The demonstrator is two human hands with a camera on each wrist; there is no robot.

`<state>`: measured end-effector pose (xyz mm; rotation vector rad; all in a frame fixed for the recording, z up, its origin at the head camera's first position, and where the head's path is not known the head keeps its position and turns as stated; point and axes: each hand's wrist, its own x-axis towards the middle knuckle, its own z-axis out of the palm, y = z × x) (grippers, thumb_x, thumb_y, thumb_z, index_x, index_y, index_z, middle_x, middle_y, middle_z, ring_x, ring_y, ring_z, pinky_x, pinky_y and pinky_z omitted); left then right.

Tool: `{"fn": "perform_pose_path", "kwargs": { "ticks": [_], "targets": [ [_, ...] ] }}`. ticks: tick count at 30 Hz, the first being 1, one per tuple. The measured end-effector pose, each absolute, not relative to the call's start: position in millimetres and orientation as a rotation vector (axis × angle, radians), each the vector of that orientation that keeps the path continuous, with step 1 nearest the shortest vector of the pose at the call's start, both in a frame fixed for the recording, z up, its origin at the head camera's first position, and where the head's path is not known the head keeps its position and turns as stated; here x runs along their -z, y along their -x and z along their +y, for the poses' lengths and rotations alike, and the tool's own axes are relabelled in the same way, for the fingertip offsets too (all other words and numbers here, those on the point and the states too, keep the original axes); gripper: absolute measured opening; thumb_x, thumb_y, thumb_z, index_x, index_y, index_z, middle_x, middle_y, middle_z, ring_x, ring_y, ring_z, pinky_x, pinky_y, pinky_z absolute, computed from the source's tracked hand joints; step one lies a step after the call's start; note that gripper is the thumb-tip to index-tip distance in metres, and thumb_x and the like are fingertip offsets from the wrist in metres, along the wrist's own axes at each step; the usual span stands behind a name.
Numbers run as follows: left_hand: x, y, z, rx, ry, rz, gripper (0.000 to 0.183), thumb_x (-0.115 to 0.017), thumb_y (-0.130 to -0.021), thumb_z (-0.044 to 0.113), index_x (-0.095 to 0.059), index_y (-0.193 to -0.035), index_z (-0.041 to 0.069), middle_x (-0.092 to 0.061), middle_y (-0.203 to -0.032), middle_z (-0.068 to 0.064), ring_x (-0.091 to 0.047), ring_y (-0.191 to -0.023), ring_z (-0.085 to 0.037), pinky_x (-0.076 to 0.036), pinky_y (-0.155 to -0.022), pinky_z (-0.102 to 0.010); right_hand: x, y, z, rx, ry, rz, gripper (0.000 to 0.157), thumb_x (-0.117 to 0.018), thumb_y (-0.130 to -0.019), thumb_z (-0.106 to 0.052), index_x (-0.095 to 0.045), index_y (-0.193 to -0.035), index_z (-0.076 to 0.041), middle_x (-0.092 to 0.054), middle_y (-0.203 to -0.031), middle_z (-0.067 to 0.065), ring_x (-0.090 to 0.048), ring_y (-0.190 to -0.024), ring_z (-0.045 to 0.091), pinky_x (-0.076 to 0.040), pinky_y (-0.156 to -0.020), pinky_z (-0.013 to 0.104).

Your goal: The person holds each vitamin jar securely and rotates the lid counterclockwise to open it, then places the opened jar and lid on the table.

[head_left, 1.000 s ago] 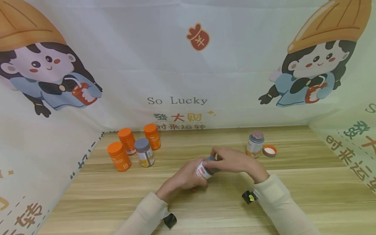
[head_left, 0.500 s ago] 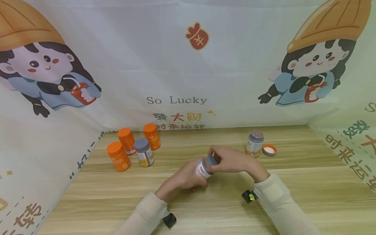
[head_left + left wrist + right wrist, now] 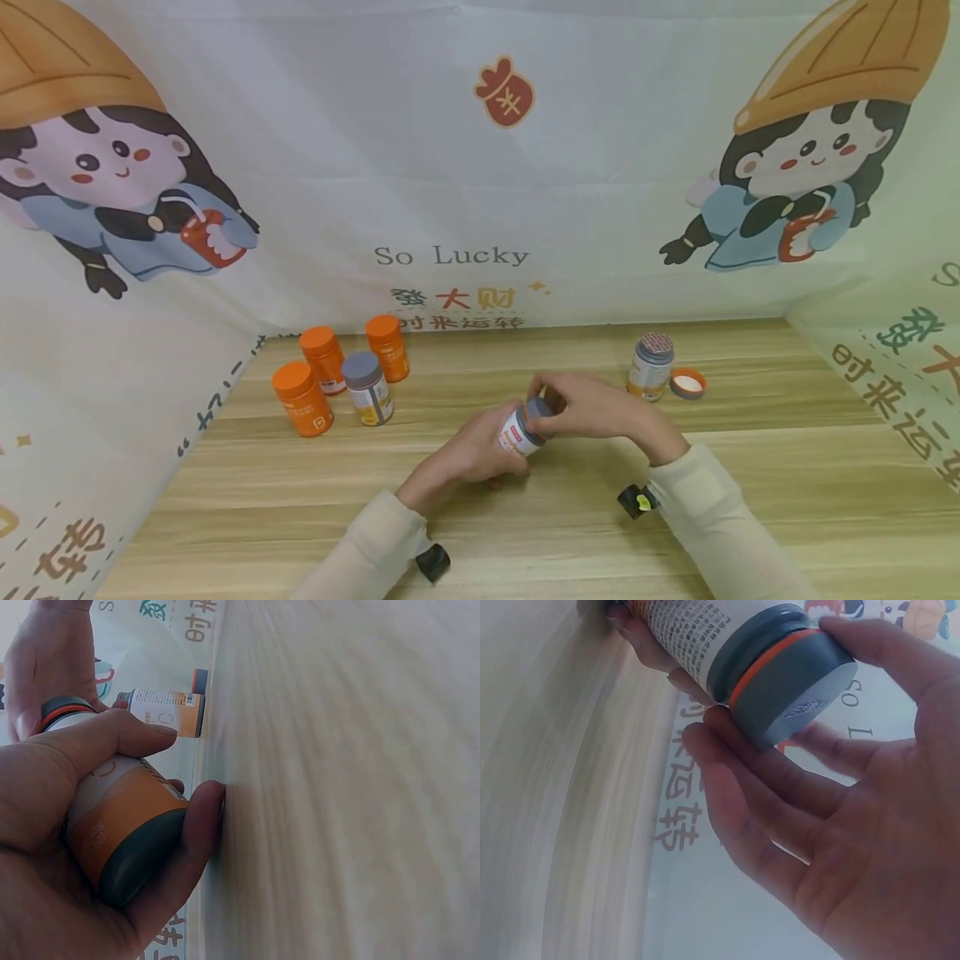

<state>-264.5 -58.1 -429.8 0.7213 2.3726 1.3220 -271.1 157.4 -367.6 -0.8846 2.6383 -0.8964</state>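
Observation:
A white pill bottle (image 3: pixel 519 435) with a grey screw cap (image 3: pixel 537 408) is tilted over the middle of the table. My left hand (image 3: pixel 480 448) grips its body; in the left wrist view the orange lower label and dark base (image 3: pixel 139 859) show between thumb and fingers. From the right, my right hand (image 3: pixel 592 406) holds the cap between thumb and fingers. Seen from the right wrist, an orange ring (image 3: pixel 769 664) shows between the cap (image 3: pixel 799 690) and the bottle's grey neck. The fingers' far side is hidden in the head view.
At the back right stands an uncapped bottle (image 3: pixel 651 371) with a patterned seal; its grey-and-orange cap (image 3: pixel 687 383) lies upturned beside it. Several orange bottles (image 3: pixel 303 400) and one grey-capped bottle (image 3: pixel 368 390) stand at the left. A printed cloth (image 3: pixel 450 192) hangs behind the wooden table (image 3: pixel 247 517).
My right hand's fingers have shifted slightly left around the cap, and more of the cap shows. My left hand and the bottle stay nearly in place.

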Motion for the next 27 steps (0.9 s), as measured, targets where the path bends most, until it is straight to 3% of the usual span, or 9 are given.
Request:
{"fn": "perform_pose_path", "kwargs": {
  "ticks": [5,11,20,27],
  "targets": [
    [428.8,264.5,-57.5,-1.326,-0.718,2.375,0.054,-0.077,-0.072,-0.005,-0.057,-0.121,0.009,-0.058,-0.090,-0.006,-0.061,-0.070,-0.017,-0.058,-0.045,-0.035,367.5,271.5,157.6,0.904,0.889,2.637,0.039,-0.069,-0.094,-0.040,-0.061,-0.121,-0.013,-0.071,-0.092,-0.001,-0.063,-0.080,0.011,-0.054,-0.070,0.028],
    [429.9,264.6,-57.8,-1.321,-0.711,2.375,0.052,-0.078,-0.074,-0.003,-0.057,-0.120,0.010,-0.059,-0.090,-0.006,-0.061,-0.069,-0.017,-0.058,-0.045,-0.034,371.1,273.3,156.8,0.866,0.883,2.670,0.035,-0.064,-0.099,-0.047,-0.068,-0.107,-0.014,-0.064,-0.080,-0.005,-0.054,-0.067,0.008,-0.046,-0.058,0.024],
    [430.6,264.0,-57.9,-1.336,-0.713,2.373,0.050,-0.077,-0.072,-0.002,-0.058,-0.116,0.012,-0.059,-0.090,-0.005,-0.061,-0.068,-0.016,-0.058,-0.045,-0.035,370.1,272.4,159.6,0.884,0.976,2.629,0.037,-0.073,-0.091,-0.036,-0.066,-0.117,-0.011,-0.069,-0.092,-0.002,-0.060,-0.079,0.010,-0.050,-0.068,0.024],
    [431.3,265.1,-58.5,-1.333,-0.712,2.371,0.058,-0.077,-0.074,-0.002,-0.057,-0.126,0.012,-0.060,-0.092,-0.006,-0.061,-0.072,-0.017,-0.058,-0.046,-0.035,369.8,271.9,157.6,0.846,0.873,2.678,0.037,-0.061,-0.101,-0.048,-0.069,-0.111,-0.013,-0.066,-0.087,-0.004,-0.056,-0.075,0.010,-0.048,-0.064,0.026]
  ]
}}
